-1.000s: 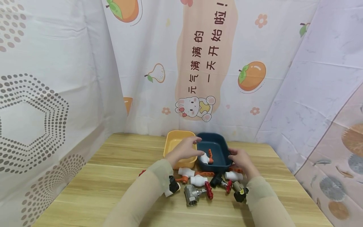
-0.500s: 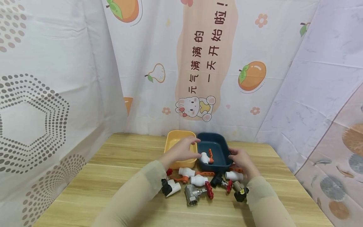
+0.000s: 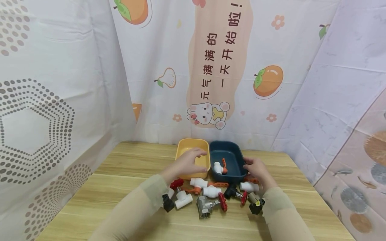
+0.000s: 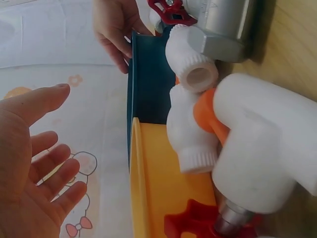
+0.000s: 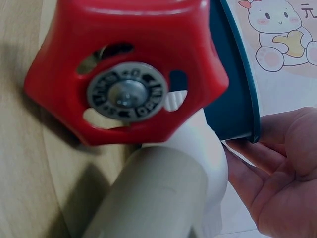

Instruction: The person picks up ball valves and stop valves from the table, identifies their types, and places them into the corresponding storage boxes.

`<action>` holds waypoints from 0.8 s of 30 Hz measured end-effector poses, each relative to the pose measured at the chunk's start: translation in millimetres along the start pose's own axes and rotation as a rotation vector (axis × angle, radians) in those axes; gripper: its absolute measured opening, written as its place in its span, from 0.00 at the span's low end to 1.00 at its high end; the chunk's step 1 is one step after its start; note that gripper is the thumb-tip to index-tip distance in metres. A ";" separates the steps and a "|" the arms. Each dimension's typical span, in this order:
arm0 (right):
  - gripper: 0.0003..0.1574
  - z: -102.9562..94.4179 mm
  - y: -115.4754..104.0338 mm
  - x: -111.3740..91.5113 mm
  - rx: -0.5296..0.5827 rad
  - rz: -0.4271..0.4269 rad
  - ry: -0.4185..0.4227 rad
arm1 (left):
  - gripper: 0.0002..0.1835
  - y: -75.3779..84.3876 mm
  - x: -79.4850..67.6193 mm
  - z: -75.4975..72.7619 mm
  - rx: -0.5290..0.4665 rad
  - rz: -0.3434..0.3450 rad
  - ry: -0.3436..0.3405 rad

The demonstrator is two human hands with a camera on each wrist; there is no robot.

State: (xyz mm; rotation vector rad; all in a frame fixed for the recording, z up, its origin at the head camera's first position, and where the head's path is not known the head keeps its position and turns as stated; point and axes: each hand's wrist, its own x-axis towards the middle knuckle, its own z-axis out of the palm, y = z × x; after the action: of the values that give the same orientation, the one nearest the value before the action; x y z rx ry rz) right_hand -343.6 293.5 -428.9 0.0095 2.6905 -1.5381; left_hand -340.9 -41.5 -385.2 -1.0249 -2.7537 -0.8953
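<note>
My left hand is held over the yellow bin, thumb and fingers spread apart with nothing between them; the left wrist view shows the same hand with its palm bare. At the right wall of the dark blue bin, my right hand pinches the rim; the right wrist view shows its fingers at the bin's corner, partly hidden behind the wall. Inside the blue bin lies a white ball valve with an orange lever.
In front of the bins lie white valves with orange levers, a metal gate valve with a red handwheel, a white tee-shaped valve with a red wheel, and a black-bodied valve. A printed curtain hangs behind the table.
My left hand has drawn back leftward from the blue bin's edge to over the yellow bin, uncovering the red-wheeled white valve. The right hand has stayed at the blue rim.
</note>
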 end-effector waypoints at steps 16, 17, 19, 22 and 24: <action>0.32 -1.4 3.4 1.3 -0.017 -0.014 -0.008 | 0.32 -8.8 -31.3 -1.8 0.052 0.067 -0.038; 0.32 -1.3 3.6 1.4 -0.016 -0.013 -0.008 | 0.31 -10.0 -32.9 -1.2 0.050 0.068 -0.045; 0.32 -1.1 3.8 1.5 -0.016 -0.014 -0.007 | 0.30 -12.1 -36.2 -0.1 0.040 0.065 -0.062; 0.32 -1.2 3.2 1.5 -0.014 -0.010 -0.010 | 0.29 -13.5 -40.8 0.3 0.026 0.069 -0.090; 0.32 -1.7 2.5 1.8 -0.012 -0.006 -0.013 | 0.28 -14.2 -43.2 0.7 0.018 0.071 -0.110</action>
State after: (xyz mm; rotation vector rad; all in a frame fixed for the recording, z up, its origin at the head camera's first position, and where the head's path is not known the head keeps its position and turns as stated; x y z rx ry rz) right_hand -345.3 296.2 -430.3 -0.0090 2.6922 -1.5180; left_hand -316.1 -74.7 -404.0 -1.1949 -2.7871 -0.8274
